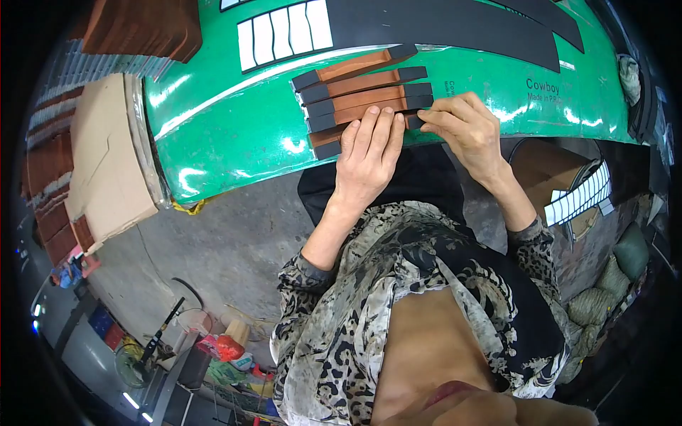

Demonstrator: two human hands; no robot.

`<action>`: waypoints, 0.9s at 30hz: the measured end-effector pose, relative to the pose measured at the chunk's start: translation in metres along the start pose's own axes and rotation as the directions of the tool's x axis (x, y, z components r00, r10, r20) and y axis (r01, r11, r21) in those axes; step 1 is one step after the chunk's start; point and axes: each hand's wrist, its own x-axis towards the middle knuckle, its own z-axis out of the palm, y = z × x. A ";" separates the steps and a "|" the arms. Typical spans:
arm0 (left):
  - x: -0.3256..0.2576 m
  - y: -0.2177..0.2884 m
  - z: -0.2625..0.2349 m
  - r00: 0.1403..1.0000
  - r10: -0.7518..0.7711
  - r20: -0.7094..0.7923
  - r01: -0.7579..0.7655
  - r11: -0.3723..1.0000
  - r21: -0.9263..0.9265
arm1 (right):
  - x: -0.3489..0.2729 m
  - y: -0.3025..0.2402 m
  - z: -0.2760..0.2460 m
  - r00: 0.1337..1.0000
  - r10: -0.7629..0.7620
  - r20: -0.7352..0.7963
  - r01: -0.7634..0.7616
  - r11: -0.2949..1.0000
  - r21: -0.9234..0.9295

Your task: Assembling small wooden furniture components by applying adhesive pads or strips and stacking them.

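Note:
Several short brown strips [369,82] with black end pieces lie side by side on a green-covered table [234,153], near its front edge. My left hand [367,157] rests on the nearest strips, its fingers stretched out flat. At the right end of the nearest strip, my right hand [465,131] pinches a black end piece [413,121] between thumb and fingertips. My left fingers cover the middle of that strip. White edges show along the left ends of the row.
Long black sheets [440,28] and a white panel with dark lines [285,34] lie farther back. Brown pieces [145,28] are piled at the far left, beside a cardboard sheet [106,149]. A brown container [554,174] stands below the table at right.

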 end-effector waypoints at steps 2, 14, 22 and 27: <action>0.000 0.001 0.000 1.000 0.005 -0.001 -0.005 1.000 -0.001 | 0.000 0.003 0.000 1.000 -0.003 -0.002 0.003 1.000 0.005; 0.001 -0.002 0.005 0.999 0.015 -0.040 -0.015 1.000 -0.013 | -0.010 0.017 -0.002 0.993 0.106 -0.042 -0.097 0.980 0.175; 0.013 -0.001 -0.006 0.999 -0.035 0.029 0.038 0.993 -0.113 | -0.018 0.014 0.005 0.999 0.004 -0.035 0.001 0.990 0.143; 0.000 0.005 -0.032 0.972 0.215 -0.090 -0.228 0.959 -0.168 | -0.013 0.016 0.006 0.983 0.178 0.038 -0.181 0.932 0.314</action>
